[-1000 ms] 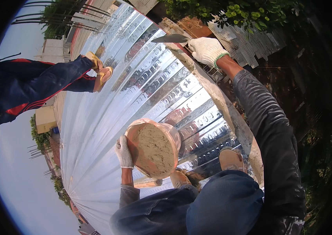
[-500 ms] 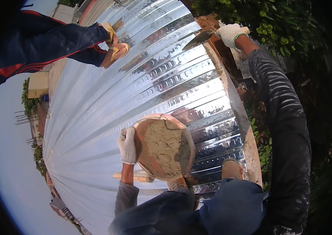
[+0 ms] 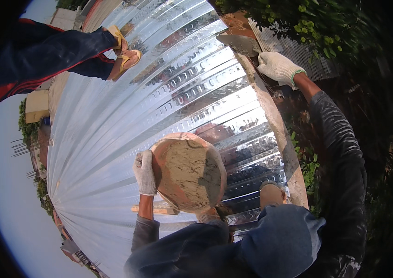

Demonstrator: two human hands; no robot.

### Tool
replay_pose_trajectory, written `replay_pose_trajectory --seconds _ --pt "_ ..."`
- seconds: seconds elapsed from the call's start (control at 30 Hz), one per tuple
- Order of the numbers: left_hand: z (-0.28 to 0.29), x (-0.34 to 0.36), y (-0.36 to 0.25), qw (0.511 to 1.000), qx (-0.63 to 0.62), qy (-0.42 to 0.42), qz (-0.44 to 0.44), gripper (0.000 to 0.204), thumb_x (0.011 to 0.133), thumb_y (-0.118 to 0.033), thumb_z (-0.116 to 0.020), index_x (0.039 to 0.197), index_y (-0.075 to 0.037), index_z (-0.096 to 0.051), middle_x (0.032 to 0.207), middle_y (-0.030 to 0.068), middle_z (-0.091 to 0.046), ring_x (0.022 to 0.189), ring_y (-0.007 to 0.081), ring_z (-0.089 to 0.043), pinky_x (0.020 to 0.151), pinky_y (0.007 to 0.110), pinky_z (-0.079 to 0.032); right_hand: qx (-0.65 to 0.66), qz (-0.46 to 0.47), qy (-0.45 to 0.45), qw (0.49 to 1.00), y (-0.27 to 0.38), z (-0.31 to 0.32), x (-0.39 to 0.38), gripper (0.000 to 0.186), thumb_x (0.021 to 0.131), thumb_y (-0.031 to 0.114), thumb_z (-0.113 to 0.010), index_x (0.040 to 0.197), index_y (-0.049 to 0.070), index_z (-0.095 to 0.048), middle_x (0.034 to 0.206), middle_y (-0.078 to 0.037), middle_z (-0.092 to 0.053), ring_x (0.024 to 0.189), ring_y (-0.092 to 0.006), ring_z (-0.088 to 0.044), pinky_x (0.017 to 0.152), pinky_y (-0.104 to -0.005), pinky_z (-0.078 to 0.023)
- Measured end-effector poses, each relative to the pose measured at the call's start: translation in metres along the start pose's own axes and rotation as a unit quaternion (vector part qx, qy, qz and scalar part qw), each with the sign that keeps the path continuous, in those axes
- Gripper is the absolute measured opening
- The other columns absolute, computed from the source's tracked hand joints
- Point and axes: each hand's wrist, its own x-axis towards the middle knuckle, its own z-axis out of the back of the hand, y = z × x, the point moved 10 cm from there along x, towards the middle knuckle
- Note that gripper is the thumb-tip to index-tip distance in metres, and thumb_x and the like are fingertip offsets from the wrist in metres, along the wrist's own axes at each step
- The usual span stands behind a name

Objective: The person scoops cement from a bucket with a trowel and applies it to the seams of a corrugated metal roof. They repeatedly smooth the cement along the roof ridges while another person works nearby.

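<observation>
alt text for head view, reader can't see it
Gloved right hand holds a trowel over the rough edge of a ribbed metal deck; gloved left hand grips a bucket of mortar. A co-worker in yellow flip-flops stands at upper left.

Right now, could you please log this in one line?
left grip: closed on bucket | right grip: holding trowel, blade near metal sheeting's edge | bucket: brownish mix inside

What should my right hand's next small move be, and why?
Probably draw the trowel toward you along the rough edging strip. The right hand holds its blade at the strip's far end, though contact is unclear, and the left hand grips the bucket of mortar well clear of that path.
</observation>
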Motion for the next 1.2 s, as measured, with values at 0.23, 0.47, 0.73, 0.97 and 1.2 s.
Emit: replay_pose_trajectory --seconds 0.23,0.47,0.73,0.97,1.2 --pt "-0.001 0.007 -0.005 0.996 0.060 0.013 -0.062 0.025 0.108 -0.029 -0.073 0.093 -0.009 -0.068 0.084 -0.0087 -0.059 0.075 0.0034 -0.049 0.069 0.023 -0.041 0.014 -0.098 -0.081 0.992 0.024 -0.043 -0.036 0.036 0.100 0.029 -0.062 0.118 0.000 -0.071 0.111 -0.027 -0.077 0.108 -0.0454 -0.074 0.096 -0.0550 -0.058" --pt "0.005 0.007 -0.003 0.993 0.094 0.020 -0.062 0.028 0.110 -0.035 -0.069 0.099 -0.009 -0.069 0.093 -0.0059 -0.062 0.081 0.0052 -0.053 0.074 0.025 -0.045 0.072 -0.080 -0.159 0.981 0.057 -0.044 -0.086 0.032 0.099 0.027 -0.062 0.108 -0.002 -0.070 0.103 -0.028 -0.077 0.101 -0.0470 -0.076 0.090 -0.0547 -0.060" --pt "0.003 0.009 -0.006 0.991 0.100 0.020 -0.086 0.029 0.111 -0.035 -0.068 0.101 -0.007 -0.070 0.092 -0.0054 -0.064 0.083 0.0051 -0.054 0.074 0.025 -0.045 0.198 -0.144 -0.091 0.965 0.013 -0.034 -0.105 0.043 0.093 0.029 -0.058 0.114 -0.002 -0.080 0.122 -0.030 -0.075 0.115 -0.0479 -0.072 0.101 -0.0554 -0.058" --pt "-0.003 0.017 0.001 0.991 0.107 0.031 -0.080 0.032 0.111 -0.036 -0.068 0.103 -0.005 -0.071 0.093 -0.0050 -0.064 0.084 0.0059 -0.055 0.076 0.026 -0.047 0.098 -0.151 -0.079 0.981 0.008 -0.054 -0.073 0.035 0.091 0.025 -0.064 0.111 0.003 -0.083 0.116 -0.028 -0.077 0.110 -0.0450 -0.076 0.094 -0.0538 -0.061" --pt "-0.009 0.004 -0.013 0.990 0.115 0.013 -0.085 0.031 0.112 -0.035 -0.067 0.102 -0.006 -0.071 0.092 -0.0053 -0.064 0.084 0.0061 -0.056 0.075 0.026 -0.048 0.164 -0.090 -0.160 0.969 0.036 -0.081 -0.125 0.033 0.095 0.025 -0.064 0.107 -0.003 -0.077 0.105 -0.029 -0.078 0.102 -0.0437 -0.078 0.090 -0.0518 -0.062"
